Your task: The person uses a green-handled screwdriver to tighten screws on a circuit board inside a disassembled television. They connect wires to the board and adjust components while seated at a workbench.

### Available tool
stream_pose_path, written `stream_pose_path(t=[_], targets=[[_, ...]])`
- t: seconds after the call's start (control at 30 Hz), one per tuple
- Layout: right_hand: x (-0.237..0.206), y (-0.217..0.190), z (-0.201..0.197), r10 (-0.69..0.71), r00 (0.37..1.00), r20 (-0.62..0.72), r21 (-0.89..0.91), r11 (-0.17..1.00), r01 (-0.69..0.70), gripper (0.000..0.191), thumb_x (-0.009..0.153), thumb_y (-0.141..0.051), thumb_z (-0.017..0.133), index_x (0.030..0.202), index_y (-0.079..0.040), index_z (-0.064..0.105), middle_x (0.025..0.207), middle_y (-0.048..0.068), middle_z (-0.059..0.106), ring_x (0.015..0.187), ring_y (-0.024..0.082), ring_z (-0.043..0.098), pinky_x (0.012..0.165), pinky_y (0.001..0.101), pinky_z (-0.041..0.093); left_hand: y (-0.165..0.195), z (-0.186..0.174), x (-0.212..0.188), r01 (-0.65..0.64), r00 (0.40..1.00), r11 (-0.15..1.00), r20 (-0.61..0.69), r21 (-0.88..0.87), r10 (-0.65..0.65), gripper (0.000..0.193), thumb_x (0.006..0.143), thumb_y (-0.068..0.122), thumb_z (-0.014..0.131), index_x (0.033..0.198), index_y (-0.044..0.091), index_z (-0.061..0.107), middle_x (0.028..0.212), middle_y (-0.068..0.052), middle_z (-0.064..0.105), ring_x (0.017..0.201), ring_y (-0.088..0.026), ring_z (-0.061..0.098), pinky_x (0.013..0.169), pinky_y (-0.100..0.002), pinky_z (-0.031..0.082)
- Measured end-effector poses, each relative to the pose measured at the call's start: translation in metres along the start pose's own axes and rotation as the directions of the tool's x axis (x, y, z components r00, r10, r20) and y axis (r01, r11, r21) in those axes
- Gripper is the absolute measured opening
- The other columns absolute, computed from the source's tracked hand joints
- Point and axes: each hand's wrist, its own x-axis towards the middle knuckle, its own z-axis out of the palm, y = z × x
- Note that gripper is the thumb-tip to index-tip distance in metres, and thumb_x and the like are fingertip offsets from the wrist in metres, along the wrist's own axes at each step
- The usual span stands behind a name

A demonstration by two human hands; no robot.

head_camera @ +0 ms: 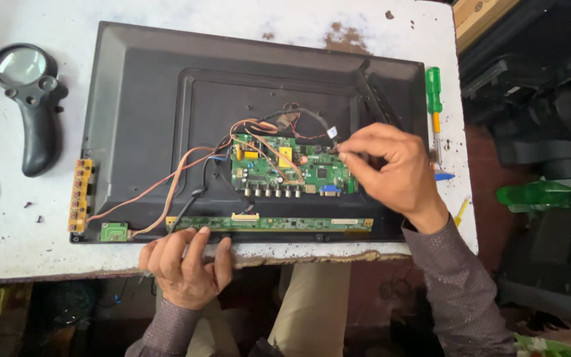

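Note:
A black television back panel (147, 99) lies flat on a worn white table (8, 218). A green main circuit board (279, 173) sits at its middle, with orange and black wires (186, 168) running left to a small yellow board (79, 195) and a small green board (114, 231). A long narrow green strip board (279, 223) runs along the near edge. My right hand (391, 168) pinches something small at the main board's right end by a black cable (312, 116). My left hand (183, 261) rests on the panel's near edge, fingers curled over it.
A black handheld magnifier (28, 92) lies at the table's left. A green-handled screwdriver (435, 106) lies along the right edge, with a yellow tool (461, 210) near it. Dark boxes and a green bottle (536, 195) sit to the right, beyond the table.

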Motion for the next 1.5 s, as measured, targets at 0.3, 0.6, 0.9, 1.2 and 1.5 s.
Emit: stream_pose_path(t=[0.3, 0.6, 0.9, 1.2, 1.5], targets=[[0.002, -0.004, 0.007, 0.012, 0.997, 0.074, 0.023, 1.0, -0.014, 0.009, 0.09, -0.002, 0.073, 0.098, -0.002, 0.077, 0.095, 0.006, 0.072, 0.07, 0.009, 0.064, 0.059, 0.0257, 0.049, 0.004, 0.0, 0.004, 0.059, 0.998, 0.998, 0.024, 0.016, -0.059, 0.043, 0.095, 0.027, 0.078, 0.128, 0.01, 0.057, 0.123, -0.008, 0.05, 0.116, -0.025, 0.05, 0.099, -0.043, 0.038], [0.003, -0.007, 0.011, -0.136, 0.985, 0.107, -0.105, 0.983, 0.148, 0.008, 0.084, -0.001, 0.074, 0.093, -0.001, 0.074, 0.09, 0.008, 0.072, 0.083, 0.023, 0.067, 0.07, 0.0347, 0.053, 0.005, 0.0, 0.004, 0.075, 0.997, 0.997, 0.027, 0.009, -0.075, 0.044, 0.095, 0.026, 0.078, 0.129, 0.01, 0.056, 0.123, -0.008, 0.053, 0.117, -0.027, 0.049, 0.103, -0.045, 0.037], [0.002, -0.005, 0.014, -0.033, 0.994, 0.109, -0.079, 0.996, 0.041, 0.008, 0.086, -0.001, 0.073, 0.094, -0.002, 0.075, 0.089, 0.007, 0.072, 0.075, 0.02, 0.064, 0.063, 0.0324, 0.05, 0.004, 0.0, 0.003, 0.083, 0.996, 0.997, 0.029, 0.002, -0.083, 0.044, 0.095, 0.026, 0.077, 0.129, 0.01, 0.057, 0.123, -0.009, 0.054, 0.117, -0.028, 0.05, 0.103, -0.045, 0.037], [0.002, -0.01, 0.015, -0.118, 0.988, 0.098, -0.131, 0.983, 0.13, 0.007, 0.086, -0.003, 0.075, 0.093, -0.002, 0.076, 0.09, 0.008, 0.072, 0.084, 0.023, 0.067, 0.072, 0.0346, 0.053, 0.003, -0.001, 0.003, 0.085, 0.995, 0.996, 0.043, -0.014, -0.084, 0.046, 0.094, 0.027, 0.077, 0.131, 0.009, 0.056, 0.124, -0.008, 0.053, 0.117, -0.027, 0.051, 0.103, -0.045, 0.035], [0.0, -0.024, 0.016, -0.15, 0.985, 0.079, -0.212, 0.963, 0.164, 0.008, 0.085, -0.003, 0.075, 0.092, -0.002, 0.077, 0.09, 0.011, 0.07, 0.085, 0.028, 0.067, 0.074, 0.037, 0.054, 0.004, -0.004, 0.007, 0.096, 0.995, 0.995, 0.045, -0.04, -0.094, 0.046, 0.093, 0.024, 0.079, 0.13, 0.008, 0.056, 0.123, -0.009, 0.055, 0.114, -0.028, 0.054, 0.102, -0.046, 0.035]])
